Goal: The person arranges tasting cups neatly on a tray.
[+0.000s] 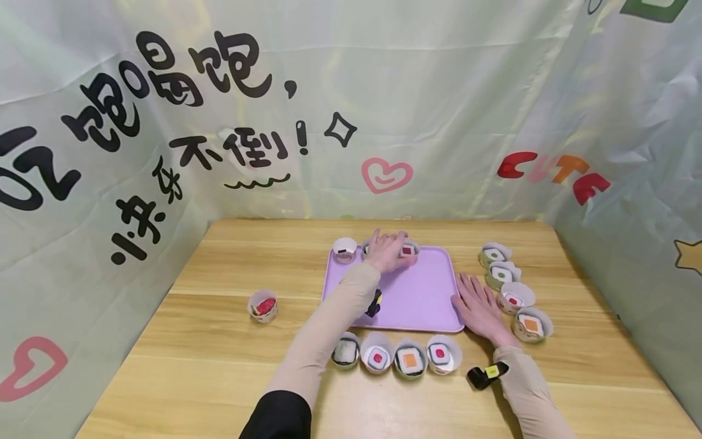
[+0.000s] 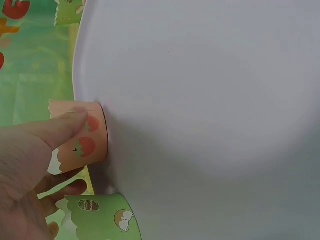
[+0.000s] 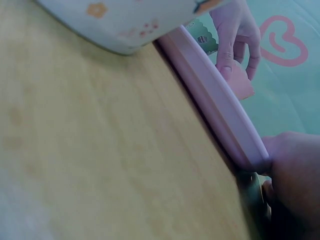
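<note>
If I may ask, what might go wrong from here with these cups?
The left hand grips the pink cup close to the green cup and might knock that one over. The right hand lies at the edge of the purple tray, so a push could shift it. The same hand is also near the orange-topped cup at the right and might brush it.

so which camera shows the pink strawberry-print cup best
The left wrist view: the pink strawberry-print cup, held by the left hand, appears large, printed side showing. The head view shows part of its top; the right wrist view, only a small pink piece.
</note>
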The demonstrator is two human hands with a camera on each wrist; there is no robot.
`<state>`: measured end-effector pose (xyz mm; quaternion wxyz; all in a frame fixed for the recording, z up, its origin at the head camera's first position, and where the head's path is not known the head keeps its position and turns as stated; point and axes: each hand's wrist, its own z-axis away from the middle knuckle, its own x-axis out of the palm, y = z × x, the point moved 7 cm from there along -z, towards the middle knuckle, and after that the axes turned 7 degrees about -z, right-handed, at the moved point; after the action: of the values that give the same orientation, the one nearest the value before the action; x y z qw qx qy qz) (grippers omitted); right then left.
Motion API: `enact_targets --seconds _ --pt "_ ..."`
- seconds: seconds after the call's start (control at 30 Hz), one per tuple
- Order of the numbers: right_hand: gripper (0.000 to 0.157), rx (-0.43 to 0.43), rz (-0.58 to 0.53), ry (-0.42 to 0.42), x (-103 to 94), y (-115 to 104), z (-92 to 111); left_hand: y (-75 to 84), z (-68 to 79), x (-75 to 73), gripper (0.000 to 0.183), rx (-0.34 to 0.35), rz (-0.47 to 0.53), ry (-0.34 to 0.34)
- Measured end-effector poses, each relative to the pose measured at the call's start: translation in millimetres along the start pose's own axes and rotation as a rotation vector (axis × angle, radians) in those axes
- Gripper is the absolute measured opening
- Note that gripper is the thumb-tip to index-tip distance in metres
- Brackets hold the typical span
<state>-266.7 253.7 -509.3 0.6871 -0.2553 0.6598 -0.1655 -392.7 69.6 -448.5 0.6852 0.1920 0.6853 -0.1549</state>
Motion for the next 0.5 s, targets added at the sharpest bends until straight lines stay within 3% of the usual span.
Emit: enact_targets --seconds 0.5 --pt "0.061 0.001 -0.001 -0.004 0.4 0.4 -0.4 -0.6 2.3 -1.3 0.073 -0.007 0.045 0.011"
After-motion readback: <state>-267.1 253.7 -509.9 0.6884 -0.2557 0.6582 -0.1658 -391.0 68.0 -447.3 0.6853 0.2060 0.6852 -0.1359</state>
